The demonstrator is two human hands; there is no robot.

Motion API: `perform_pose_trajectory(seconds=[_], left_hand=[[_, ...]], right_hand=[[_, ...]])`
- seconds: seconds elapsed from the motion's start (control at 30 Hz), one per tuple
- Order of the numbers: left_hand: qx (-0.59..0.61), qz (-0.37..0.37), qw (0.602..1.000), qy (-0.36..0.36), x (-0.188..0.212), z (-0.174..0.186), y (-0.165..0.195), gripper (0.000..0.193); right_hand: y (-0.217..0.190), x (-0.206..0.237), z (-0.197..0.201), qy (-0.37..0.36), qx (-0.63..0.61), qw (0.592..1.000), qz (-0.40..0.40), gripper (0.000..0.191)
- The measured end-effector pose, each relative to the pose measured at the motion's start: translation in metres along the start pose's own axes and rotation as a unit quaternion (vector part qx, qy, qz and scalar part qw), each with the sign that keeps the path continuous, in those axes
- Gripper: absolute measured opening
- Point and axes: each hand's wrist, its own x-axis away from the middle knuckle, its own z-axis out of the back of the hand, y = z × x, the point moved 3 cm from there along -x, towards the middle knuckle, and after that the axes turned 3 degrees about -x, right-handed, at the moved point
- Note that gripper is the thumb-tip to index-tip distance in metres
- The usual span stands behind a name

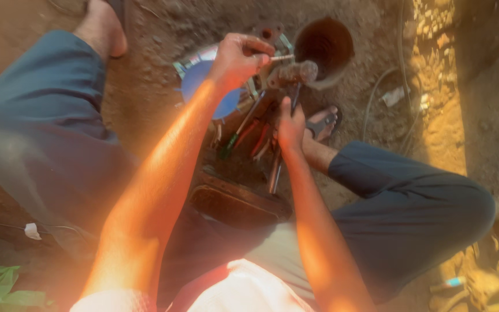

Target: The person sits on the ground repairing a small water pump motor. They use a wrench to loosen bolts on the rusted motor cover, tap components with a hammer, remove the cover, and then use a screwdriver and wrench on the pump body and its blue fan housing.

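A rusty, dirt-caked metal fitting (291, 73) is held up above the bare earth, and it is taken here as the landmark. The left hand (239, 56) is seen just to the left of the fitting, its fingers curled shut around a thin, pale rod-like tool (280, 58), whose tip is laid against the top of the fitting. The right hand (291, 124) is placed directly below the fitting, with the fingers closed around a dark stem that runs down from it; how tightly that stem is gripped cannot be told, because the fingers are partly hidden. Behind and to the right of the fitting, a round dark hole (325, 43) is cut into the soil. To the left of the fitting, partly covered by the left hand, a blue round lid (203, 86) is seen lying on the ground. Below the fitting, between the knees, a cluster of hand tools is spread out, among them a green-handled screwdriver (233, 140) and red-handled pliers (259, 140). Lower still, a dark open tool pouch (232, 203) is set on the ground. To the lower right of the fitting, a sandalled foot (323, 124) is rested on the soil, and a thin hose (371, 104) is curved across the dirt farther right.
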Motion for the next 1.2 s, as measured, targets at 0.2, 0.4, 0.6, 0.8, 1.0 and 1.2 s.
perform_pose_trajectory(seconds=[0.2,0.4,0.6,0.8,1.0,1.2], left_hand=[[-0.22,-0.212,0.95,0.063,0.048,0.075,0.059,0.021],[-0.27,-0.14,0.942,0.142,0.129,0.167,0.119,0.021],[-0.17,-0.224,0.943,0.18,0.138,0.168,0.131,0.009],[-0.198,-0.238,0.931,0.193,0.132,0.154,0.126,0.013],[-0.186,-0.218,0.94,0.184,0.134,0.151,0.136,0.012],[-0.277,-0.352,0.868,0.213,0.136,0.149,0.145,0.024]], right_hand=[[0.008,0.003,-0.015,-0.002,-0.103,0.995,-0.003,0.037],[0.006,0.024,-0.034,0.044,-0.231,0.966,-0.104,0.038],[0.014,0.017,-0.012,0.031,-0.234,0.955,-0.179,0.03],[0.044,0.009,-0.01,-0.043,-0.074,0.954,-0.286,0.026],[0.068,0.016,-0.046,-0.096,0.305,0.927,-0.195,0.033],[0.077,0.027,-0.063,-0.14,0.519,0.843,0.001,0.061]])
